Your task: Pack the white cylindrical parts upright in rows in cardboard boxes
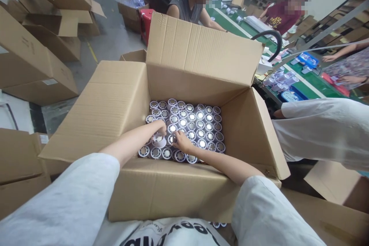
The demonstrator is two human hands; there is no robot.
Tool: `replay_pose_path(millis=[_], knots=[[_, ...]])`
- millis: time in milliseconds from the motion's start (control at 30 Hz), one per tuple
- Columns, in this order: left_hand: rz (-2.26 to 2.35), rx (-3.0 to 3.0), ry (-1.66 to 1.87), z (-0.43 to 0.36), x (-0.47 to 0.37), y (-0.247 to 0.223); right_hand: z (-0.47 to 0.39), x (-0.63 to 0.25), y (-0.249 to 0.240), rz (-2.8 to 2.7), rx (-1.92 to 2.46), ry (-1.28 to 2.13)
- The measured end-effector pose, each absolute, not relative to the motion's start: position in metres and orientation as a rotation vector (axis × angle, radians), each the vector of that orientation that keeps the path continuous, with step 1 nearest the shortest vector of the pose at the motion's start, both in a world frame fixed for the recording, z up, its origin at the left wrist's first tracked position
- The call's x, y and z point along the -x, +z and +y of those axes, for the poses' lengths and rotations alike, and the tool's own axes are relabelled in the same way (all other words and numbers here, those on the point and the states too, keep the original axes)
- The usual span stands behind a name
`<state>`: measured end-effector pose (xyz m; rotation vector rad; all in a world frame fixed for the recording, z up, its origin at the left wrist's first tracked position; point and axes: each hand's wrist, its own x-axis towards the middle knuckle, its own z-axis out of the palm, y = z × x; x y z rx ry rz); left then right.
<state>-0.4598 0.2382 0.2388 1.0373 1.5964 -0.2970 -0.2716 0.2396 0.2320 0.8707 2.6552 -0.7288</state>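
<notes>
White sleeves (72, 200) are seen closest, both arms reaching into an open cardboard box (115, 103). One small white round cap (158, 140) is pinched by the closed fingers of the left hand (160, 127) (lifted slightly above the rows). Just beside it, the right hand (182, 143) is laid on the packed caps (198, 125); whether it grips one cannot be told.

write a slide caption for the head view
Both hands reach into an open box packed with round white parts.
</notes>
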Motion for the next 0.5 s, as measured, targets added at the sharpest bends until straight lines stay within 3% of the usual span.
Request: replay_pose_path(millis=[100, 167, 300, 400, 500], knots=[[1.295, -0.789, -0.626, 0.232, 0.463, 0.24, 0.245, 0.272, 0.238, 2.63, -0.891, -0.796], [1.081, -0.709, -0.663, 0.227, 0.462, 0.241, 0.248, 0.27, 0.246, 2.644, -0.916, -0.862], [0.835, -0.723, -0.452, 0.222, 0.455, 0.245, 0.248, 0.262, 0.272, 2.666, -0.727, -1.27], [0.757, -0.749, -0.188, 0.224, 0.448, 0.247, 0.242, 0.255, 0.288, 2.163, -0.742, -1.91], [0.779, -0.759, -0.047, 0.223, 0.441, 0.242, 0.229, 0.253, 0.289, 1.629, -0.918, -2.174]])
